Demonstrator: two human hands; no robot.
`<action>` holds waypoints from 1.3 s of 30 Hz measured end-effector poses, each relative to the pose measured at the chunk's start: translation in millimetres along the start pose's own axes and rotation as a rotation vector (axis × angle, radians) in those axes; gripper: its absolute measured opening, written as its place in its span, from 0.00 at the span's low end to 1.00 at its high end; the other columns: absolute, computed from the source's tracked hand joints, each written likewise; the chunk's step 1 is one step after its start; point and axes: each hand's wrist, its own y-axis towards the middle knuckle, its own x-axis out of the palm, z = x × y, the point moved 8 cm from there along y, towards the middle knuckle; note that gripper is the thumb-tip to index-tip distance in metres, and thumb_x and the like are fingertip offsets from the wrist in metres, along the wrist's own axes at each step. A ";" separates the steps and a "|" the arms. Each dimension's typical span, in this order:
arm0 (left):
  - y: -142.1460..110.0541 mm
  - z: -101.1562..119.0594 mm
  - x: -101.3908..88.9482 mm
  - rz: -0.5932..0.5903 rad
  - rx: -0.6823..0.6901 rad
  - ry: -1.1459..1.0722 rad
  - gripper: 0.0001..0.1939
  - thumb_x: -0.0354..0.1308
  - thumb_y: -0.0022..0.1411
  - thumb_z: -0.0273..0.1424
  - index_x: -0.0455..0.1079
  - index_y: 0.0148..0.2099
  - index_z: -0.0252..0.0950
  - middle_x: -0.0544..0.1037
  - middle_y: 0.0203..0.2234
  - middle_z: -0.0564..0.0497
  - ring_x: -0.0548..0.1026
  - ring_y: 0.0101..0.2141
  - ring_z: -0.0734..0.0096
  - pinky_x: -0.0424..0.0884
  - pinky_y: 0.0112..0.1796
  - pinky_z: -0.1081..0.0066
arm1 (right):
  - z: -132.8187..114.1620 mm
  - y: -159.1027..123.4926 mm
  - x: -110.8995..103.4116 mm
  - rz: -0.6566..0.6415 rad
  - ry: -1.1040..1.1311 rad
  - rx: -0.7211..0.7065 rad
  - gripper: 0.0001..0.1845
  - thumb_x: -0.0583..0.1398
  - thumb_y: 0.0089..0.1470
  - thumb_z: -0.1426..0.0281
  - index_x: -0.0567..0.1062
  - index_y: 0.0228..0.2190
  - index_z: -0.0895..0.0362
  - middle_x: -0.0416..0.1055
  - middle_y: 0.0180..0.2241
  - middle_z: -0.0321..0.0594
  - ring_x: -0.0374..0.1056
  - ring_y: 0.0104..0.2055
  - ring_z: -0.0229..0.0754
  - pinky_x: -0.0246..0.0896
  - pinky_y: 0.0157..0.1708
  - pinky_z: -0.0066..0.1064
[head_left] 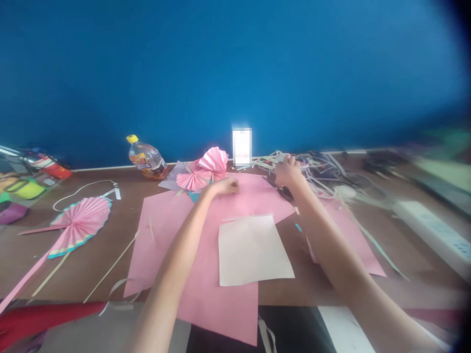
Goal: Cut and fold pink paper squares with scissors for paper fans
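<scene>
My left hand [225, 187] rests with curled fingers on a large sheet of pink paper [235, 201]. My right hand [289, 172] hangs over the paper's far right corner, just above a pair of dark scissors [285, 192], partly hidden beneath it. I cannot tell whether it grips them. A sheet of white paper [253, 250] lies on the pink sheet, between my forearms. Behind my left hand stand folded pink paper fans [208, 169]. Another pink fan [83, 225] with a turquoise edge lies on the table to the left.
Paper scraps [316, 171] are heaped along the blue wall [235, 63], near a plastic bottle [147, 158] with a yellow cap. More pink paper [348, 233] lies right of my arm. A power strip [430, 228] sits at the right, and bags [25, 186] at the left.
</scene>
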 end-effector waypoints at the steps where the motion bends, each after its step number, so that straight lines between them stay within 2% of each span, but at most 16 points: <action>1: -1.1 2.7 -0.4 0.000 0.017 0.005 0.13 0.56 0.54 0.41 0.67 0.30 0.35 0.74 0.26 0.52 0.70 0.27 0.72 0.63 0.30 0.73 | 1.9 -3.2 -9.3 0.003 0.026 0.011 0.28 0.64 0.43 0.71 0.73 0.47 0.70 0.58 0.55 0.67 0.52 0.57 0.65 0.50 0.50 0.47; 4: -3.4 9.4 -0.2 0.016 0.039 0.018 0.13 0.56 0.54 0.41 0.68 0.30 0.35 0.75 0.27 0.51 0.71 0.29 0.69 0.63 0.31 0.72 | 6.8 -21.4 -65.0 0.250 0.125 -0.004 0.22 0.60 0.51 0.67 0.73 0.45 0.69 0.62 0.50 0.67 0.53 0.54 0.66 0.50 0.49 0.52; 7: 0.0 11.8 6.5 0.019 0.003 0.033 0.13 0.59 0.51 0.40 0.68 0.33 0.36 0.76 0.31 0.51 0.72 0.31 0.68 0.64 0.32 0.71 | 15.5 -45.8 -116.7 0.460 0.269 -0.017 0.22 0.56 0.54 0.67 0.71 0.48 0.67 0.66 0.46 0.63 0.55 0.53 0.66 0.52 0.47 0.53; 9: 4.5 15.8 13.9 0.003 0.008 0.018 0.13 0.60 0.51 0.40 0.68 0.33 0.36 0.76 0.32 0.50 0.73 0.32 0.67 0.65 0.32 0.71 | 22.4 -57.8 -138.8 0.555 0.372 -0.012 0.21 0.54 0.55 0.69 0.69 0.50 0.63 0.70 0.43 0.57 0.58 0.50 0.62 0.54 0.46 0.51; 11: 8.0 21.1 15.8 0.039 0.032 -0.007 0.12 0.59 0.52 0.39 0.68 0.33 0.35 0.75 0.32 0.50 0.72 0.32 0.68 0.65 0.33 0.71 | 28.7 -63.2 -148.9 0.604 0.460 0.002 0.19 0.52 0.55 0.71 0.71 0.48 0.61 0.72 0.39 0.53 0.62 0.46 0.58 0.57 0.44 0.48; 17: -2.8 35.8 -9.3 0.363 0.104 -0.206 0.12 0.53 0.60 0.39 0.65 0.38 0.35 0.73 0.31 0.50 0.71 0.30 0.73 0.67 0.33 0.73 | 22.8 -48.3 -131.2 0.397 0.692 -0.110 0.12 0.56 0.52 0.71 0.76 0.38 0.56 0.74 0.34 0.47 0.67 0.36 0.49 0.62 0.39 0.40; 21: -5.0 47.2 -12.5 0.423 0.133 -0.426 0.19 0.51 0.63 0.44 0.63 0.48 0.36 0.73 0.32 0.49 0.72 0.28 0.76 0.67 0.32 0.73 | 24.0 -45.1 -127.7 0.402 0.697 -0.099 0.12 0.57 0.49 0.72 0.76 0.36 0.57 0.74 0.33 0.47 0.67 0.36 0.50 0.61 0.38 0.40; 24: 5.7 55.6 -10.3 0.455 0.065 -0.494 0.29 0.55 0.59 0.49 0.60 0.54 0.34 0.74 0.31 0.48 0.71 0.28 0.73 0.65 0.30 0.73 | 26.2 -45.2 -128.8 0.417 0.701 -0.102 0.13 0.56 0.49 0.71 0.76 0.37 0.58 0.74 0.36 0.48 0.67 0.39 0.52 0.61 0.39 0.40; 27: 25.5 72.9 -4.2 0.425 0.014 -0.440 0.31 0.56 0.54 0.55 0.67 0.47 0.33 0.73 0.29 0.47 0.71 0.29 0.69 0.63 0.30 0.71 | 28.2 -44.7 -129.4 0.421 0.720 -0.102 0.15 0.56 0.49 0.72 0.75 0.40 0.58 0.74 0.38 0.49 0.67 0.39 0.52 0.61 0.39 0.40; 29: 41.4 92.9 3.0 0.359 0.079 -0.365 0.28 0.53 0.55 0.56 0.70 0.38 0.33 0.73 0.26 0.48 0.72 0.30 0.68 0.63 0.31 0.71 | 27.7 -44.2 -129.6 0.418 0.732 -0.110 0.16 0.56 0.48 0.72 0.74 0.40 0.58 0.74 0.39 0.49 0.67 0.39 0.51 0.61 0.38 0.40; 31: 54.2 106.6 6.1 0.382 0.114 -0.308 0.26 0.54 0.55 0.55 0.70 0.34 0.34 0.74 0.26 0.49 0.72 0.30 0.68 0.63 0.32 0.70 | 26.6 -44.2 -130.7 0.427 0.737 -0.120 0.15 0.57 0.48 0.72 0.74 0.40 0.58 0.74 0.38 0.49 0.67 0.38 0.51 0.61 0.37 0.39; 33: 63.6 113.2 6.1 0.456 0.109 -0.272 0.23 0.54 0.57 0.52 0.69 0.32 0.34 0.74 0.27 0.49 0.72 0.31 0.67 0.63 0.33 0.70 | 25.6 -44.9 -132.6 0.449 0.740 -0.129 0.15 0.56 0.48 0.72 0.74 0.40 0.58 0.74 0.37 0.49 0.67 0.38 0.50 0.62 0.36 0.39; 37: 69.9 112.7 1.2 0.614 0.018 -0.268 0.19 0.53 0.60 0.46 0.67 0.29 0.35 0.73 0.24 0.48 0.72 0.31 0.65 0.63 0.34 0.68 | 24.2 -45.5 -134.1 0.469 0.756 -0.144 0.15 0.56 0.48 0.72 0.74 0.40 0.59 0.74 0.36 0.49 0.67 0.37 0.49 0.62 0.35 0.38; 39: 73.4 115.5 7.0 0.542 0.031 -0.336 0.19 0.54 0.59 0.46 0.65 0.27 0.35 0.70 0.20 0.49 0.71 0.28 0.66 0.63 0.32 0.68 | 24.7 -45.5 -134.0 0.472 0.766 -0.148 0.15 0.56 0.48 0.71 0.74 0.40 0.60 0.74 0.36 0.49 0.67 0.36 0.48 0.62 0.34 0.37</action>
